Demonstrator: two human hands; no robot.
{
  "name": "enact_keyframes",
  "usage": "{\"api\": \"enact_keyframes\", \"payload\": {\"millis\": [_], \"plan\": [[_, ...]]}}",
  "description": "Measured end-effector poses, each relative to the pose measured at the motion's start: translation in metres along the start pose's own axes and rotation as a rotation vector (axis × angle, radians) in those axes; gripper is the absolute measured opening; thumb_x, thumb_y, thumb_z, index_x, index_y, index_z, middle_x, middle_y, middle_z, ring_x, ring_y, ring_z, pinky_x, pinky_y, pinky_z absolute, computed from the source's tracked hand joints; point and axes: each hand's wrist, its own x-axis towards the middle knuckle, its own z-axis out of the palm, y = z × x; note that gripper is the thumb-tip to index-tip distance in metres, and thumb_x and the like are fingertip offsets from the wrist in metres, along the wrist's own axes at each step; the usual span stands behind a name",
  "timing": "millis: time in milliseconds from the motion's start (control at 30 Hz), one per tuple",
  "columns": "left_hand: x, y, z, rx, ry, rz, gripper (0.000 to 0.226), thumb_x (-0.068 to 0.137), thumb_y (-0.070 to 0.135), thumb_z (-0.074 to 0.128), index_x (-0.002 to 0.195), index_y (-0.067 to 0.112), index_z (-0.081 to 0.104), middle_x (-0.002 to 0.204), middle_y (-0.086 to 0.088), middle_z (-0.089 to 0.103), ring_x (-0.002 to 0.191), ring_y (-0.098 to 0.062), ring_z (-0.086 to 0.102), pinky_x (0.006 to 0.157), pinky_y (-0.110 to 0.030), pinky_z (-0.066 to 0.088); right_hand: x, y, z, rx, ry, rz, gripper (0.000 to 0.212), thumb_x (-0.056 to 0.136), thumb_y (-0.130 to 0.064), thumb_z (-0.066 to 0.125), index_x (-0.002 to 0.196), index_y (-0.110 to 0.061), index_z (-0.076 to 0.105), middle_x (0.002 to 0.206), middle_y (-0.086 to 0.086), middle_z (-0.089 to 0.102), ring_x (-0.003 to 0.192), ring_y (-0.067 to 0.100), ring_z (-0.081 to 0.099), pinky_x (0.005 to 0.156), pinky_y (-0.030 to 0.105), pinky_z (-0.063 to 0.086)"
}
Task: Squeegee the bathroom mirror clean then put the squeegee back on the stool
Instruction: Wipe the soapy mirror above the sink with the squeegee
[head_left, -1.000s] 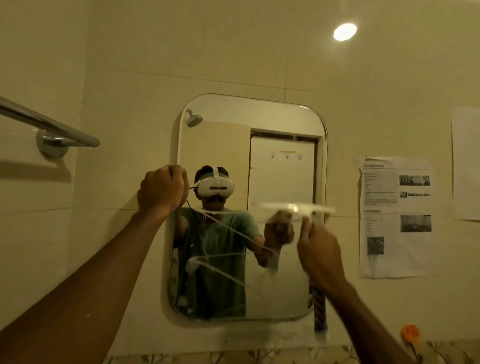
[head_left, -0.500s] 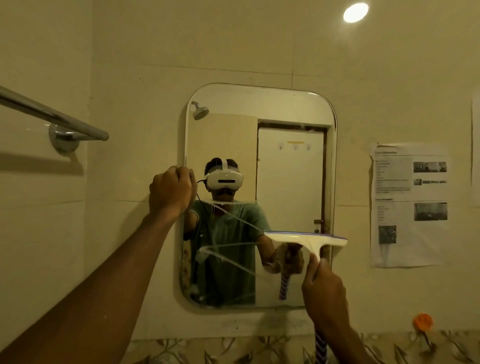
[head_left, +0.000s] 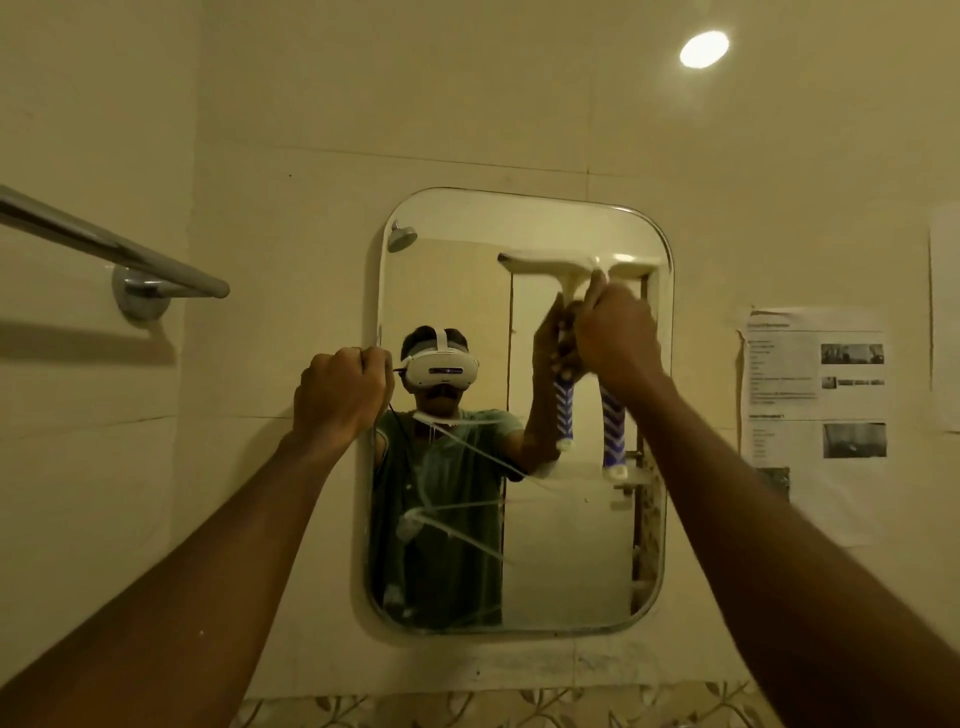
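Since half a second ago the squeegee (head_left: 582, 270) has risen from the lower right part of the mirror (head_left: 566, 561) to its upper right, so the white blade now lies level against the glass just under the mirror's top edge, right of the frame's centre. Its blue and white striped handle hangs down from the blade, and the right hand (head_left: 615, 332) is closed around the upper part of that handle, the lower end showing below the fist. A reflection of the hand and handle sits just to the left of them in the glass. Left of centre, the left hand (head_left: 340, 397) is a closed fist at the mirror's left edge; whether it grips the edge or only rests against it cannot be told. Both forearms reach up from the bottom corners of the frame, well apart. White streaks cross the lower left part of the mirror over the reflection of a person in a green shirt wearing a white headset. A chrome towel bar (head_left: 111, 249) juts from the wall at the left of the frame, a printed sheet (head_left: 815, 410) is stuck to the wall at the right, and a round ceiling light (head_left: 704, 49) glows at the upper right.
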Motion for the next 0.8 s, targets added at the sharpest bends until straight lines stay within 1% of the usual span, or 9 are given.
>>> {"api": "enact_keyframes", "payload": {"millis": [133,200,267,333,433,567,633,733,800], "plan": [[-0.001,0.000,0.001,-0.055,-0.001,0.009,0.044,0.097,0.033,0.035,0.057,0.021,0.048,0.053,0.006,0.045,0.053,-0.007,0.043,0.049,-0.020,0.030,-0.097,0.036,0.024,0.054,0.001,-0.003,0.052,0.093,-0.059,0.023,0.087,-0.019,0.055,0.060,-0.001,0.062,0.046,0.000,0.061,0.035,0.011,0.041],[0.000,0.001,0.000,-0.068,-0.012,0.008,0.045,0.098,0.032,0.035,0.061,0.016,0.055,0.053,0.005,0.047,0.053,-0.007,0.044,0.048,-0.019,0.031,-0.141,0.041,0.030,0.033,-0.018,0.029,0.056,0.083,-0.071,0.017,0.080,-0.026,0.050,0.060,-0.004,0.059,0.049,-0.004,0.059,0.033,0.008,0.037],[0.001,0.000,-0.001,-0.094,-0.046,-0.005,0.046,0.098,0.033,0.035,0.070,0.008,0.061,0.057,0.001,0.051,0.056,-0.011,0.048,0.049,-0.020,0.034,-0.167,0.043,0.031,-0.033,-0.052,0.061,0.058,0.081,-0.072,0.012,0.076,-0.027,0.049,0.061,-0.008,0.057,0.048,-0.001,0.057,0.034,0.009,0.035],[0.002,-0.002,-0.002,-0.111,-0.073,-0.004,0.048,0.098,0.034,0.034,0.076,0.004,0.065,0.065,-0.008,0.059,0.063,-0.019,0.056,0.052,-0.023,0.039,-0.152,0.037,0.024,-0.026,-0.063,0.038,0.051,0.093,-0.059,0.018,0.072,-0.025,0.050,0.058,-0.008,0.054,0.046,-0.004,0.055,0.034,0.009,0.035],[0.004,-0.005,-0.001,-0.112,-0.057,0.018,0.047,0.098,0.034,0.035,0.082,0.002,0.067,0.074,-0.013,0.064,0.071,-0.025,0.060,0.054,-0.024,0.041,-0.065,0.011,0.002,-0.001,-0.007,0.000,0.045,0.105,-0.037,0.029,0.069,-0.021,0.051,0.056,-0.004,0.052,0.038,-0.004,0.051,0.032,0.006,0.034],[0.004,-0.008,0.003,-0.101,-0.023,0.068,0.046,0.099,0.031,0.038,0.077,0.002,0.066,0.065,-0.011,0.061,0.058,-0.020,0.057,0.049,-0.022,0.036,0.028,-0.025,-0.016,-0.085,0.126,-0.094,0.050,0.107,-0.035,0.025,0.065,-0.019,0.049,0.056,-0.002,0.054,0.041,0.005,0.052,0.034,0.012,0.036],[0.004,-0.010,0.005,-0.101,-0.008,0.082,0.046,0.099,0.030,0.039,0.075,0.002,0.066,0.062,-0.010,0.061,0.054,-0.018,0.053,0.046,-0.021,0.031,0.025,-0.014,-0.006,-0.109,0.126,-0.078,0.049,0.107,-0.037,0.024,0.074,-0.016,0.053,0.058,-0.002,0.056,0.046,0.008,0.055,0.040,0.017,0.038],[0.002,-0.011,0.007,-0.141,0.020,0.090,0.045,0.099,0.028,0.040,0.071,0.002,0.064,0.060,-0.009,0.060,0.052,-0.017,0.052,0.046,-0.020,0.029,-0.032,0.023,0.019,-0.025,0.094,-0.011,0.046,0.104,-0.040,0.027,0.087,-0.011,0.058,0.062,0.004,0.063,0.045,0.011,0.061,0.038,0.026,0.050],[0.000,-0.009,0.007,-0.189,0.047,0.083,0.045,0.099,0.026,0.040,0.066,0.003,0.061,0.054,-0.006,0.053,0.046,-0.013,0.046,0.046,-0.020,0.028,-0.084,0.041,0.031,0.017,0.083,-0.017,0.048,0.100,-0.047,0.025,0.087,-0.015,0.058,0.062,0.001,0.064,0.047,0.010,0.063,0.038,0.024,0.053]]}}
